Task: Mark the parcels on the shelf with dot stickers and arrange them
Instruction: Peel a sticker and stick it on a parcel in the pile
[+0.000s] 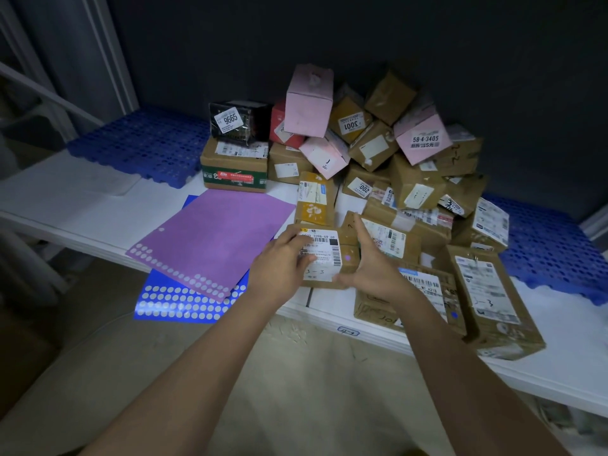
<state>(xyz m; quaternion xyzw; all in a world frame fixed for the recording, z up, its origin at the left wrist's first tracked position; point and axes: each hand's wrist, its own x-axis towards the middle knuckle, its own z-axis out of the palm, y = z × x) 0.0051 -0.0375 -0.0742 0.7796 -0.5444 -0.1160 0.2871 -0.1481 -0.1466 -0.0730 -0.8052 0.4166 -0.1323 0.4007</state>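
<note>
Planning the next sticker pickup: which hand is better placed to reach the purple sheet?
Probably the left hand: it rests on the parcel nearest the purple sheet; the right hand is on the parcel's far side.

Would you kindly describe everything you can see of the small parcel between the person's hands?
The small parcel is a brown cardboard box lying at the front of the white shelf. Its top carries a white shipping label with barcodes, handwriting reading "3-3", and a purple dot sticker beside the label. The left hand rests on its label side; the right hand touches its right side, fingers straight.
</note>
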